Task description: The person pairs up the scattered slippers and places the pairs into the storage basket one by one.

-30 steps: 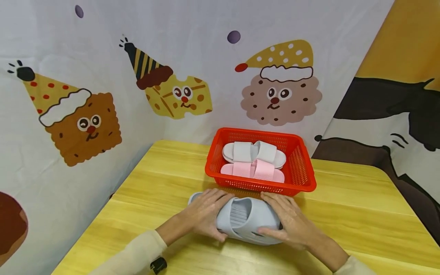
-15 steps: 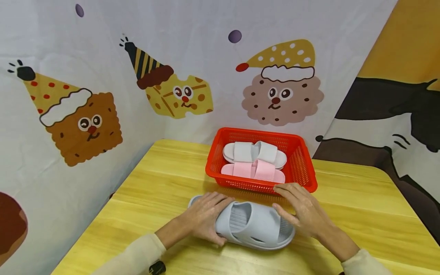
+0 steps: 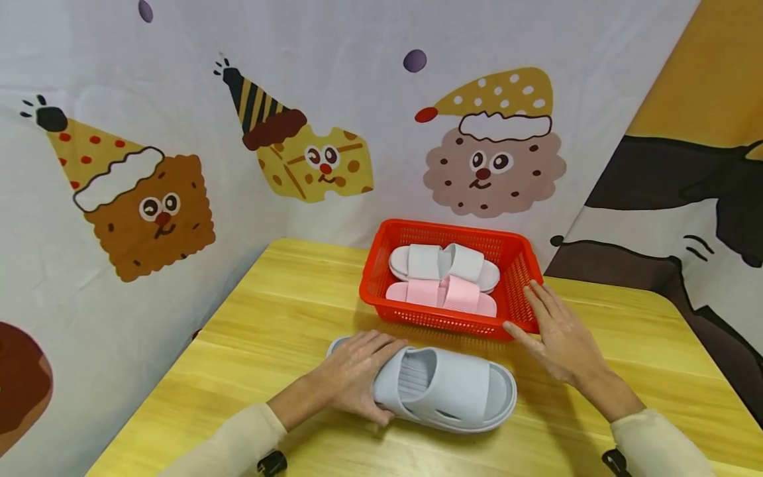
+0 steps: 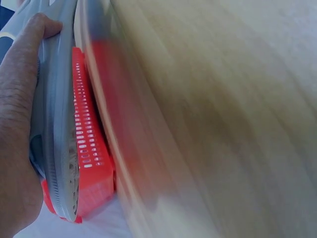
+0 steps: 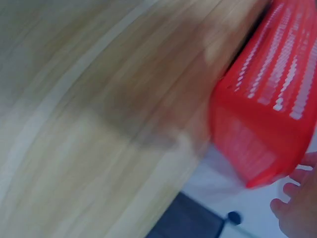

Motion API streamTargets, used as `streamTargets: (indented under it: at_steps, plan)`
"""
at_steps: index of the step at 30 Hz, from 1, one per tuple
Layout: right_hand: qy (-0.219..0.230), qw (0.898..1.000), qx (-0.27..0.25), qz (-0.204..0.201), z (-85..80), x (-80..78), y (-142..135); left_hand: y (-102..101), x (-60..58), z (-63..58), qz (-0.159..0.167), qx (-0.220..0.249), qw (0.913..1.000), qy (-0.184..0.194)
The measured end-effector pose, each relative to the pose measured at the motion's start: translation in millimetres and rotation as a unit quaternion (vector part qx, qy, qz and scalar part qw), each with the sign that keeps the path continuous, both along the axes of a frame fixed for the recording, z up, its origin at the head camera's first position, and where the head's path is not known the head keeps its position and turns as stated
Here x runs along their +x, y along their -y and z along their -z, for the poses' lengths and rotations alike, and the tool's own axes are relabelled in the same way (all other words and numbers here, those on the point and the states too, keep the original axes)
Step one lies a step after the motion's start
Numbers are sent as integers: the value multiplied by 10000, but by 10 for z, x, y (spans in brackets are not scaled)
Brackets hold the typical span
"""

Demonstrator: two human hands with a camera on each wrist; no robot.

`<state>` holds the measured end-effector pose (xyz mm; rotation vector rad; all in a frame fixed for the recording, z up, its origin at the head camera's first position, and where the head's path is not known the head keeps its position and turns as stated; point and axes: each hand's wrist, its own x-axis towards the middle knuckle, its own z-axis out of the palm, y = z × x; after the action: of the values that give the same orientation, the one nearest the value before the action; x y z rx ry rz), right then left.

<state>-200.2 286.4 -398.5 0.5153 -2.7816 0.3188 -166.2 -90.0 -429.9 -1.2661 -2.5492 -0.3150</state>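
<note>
A light grey pair of slippers (image 3: 459, 387) lies on the table, in front of a red basket (image 3: 441, 319). My left hand (image 3: 357, 377) grips the left part of the pair from above and hides much of it. In the left wrist view the thumb presses the side of the grey slippers (image 4: 57, 124). My right hand (image 3: 560, 338) is at the basket's front right corner, fingers extended, holding nothing. Fingertips show beside the red basket (image 5: 252, 134) in the right wrist view; whether they touch it I cannot tell.
Inside the basket are white slippers (image 3: 424, 262) at the back and pink slippers (image 3: 460, 295) in front. The wooden table (image 3: 268, 318) reaches a wall cloth (image 3: 369, 59) printed with cartoon figures behind and on the left.
My right hand has let go of the grey slippers' right end and moved right and away to the basket's corner. The left hand has kept its grip, nearly still.
</note>
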Motion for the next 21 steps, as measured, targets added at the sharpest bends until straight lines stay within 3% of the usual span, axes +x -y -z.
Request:
streamTargets:
  at_steps: [6, 13, 17, 21]
  plan:
    - [273, 9993, -191, 170, 76, -21, -184, 20, 14, -48, 5, 27, 10000, -25]
    - [383, 9991, -144, 117, 93, -2, -214, 60, 11, -139, -61, 266, 9996, 87]
    - [459, 9988, -145, 90, 96, 14, -216, 73, -9, -240, -74, 460, 9989, 84]
    - [439, 9990, -63, 45, 91, 12, -207, 111, -37, -416, 26, 583, 9983, -91]
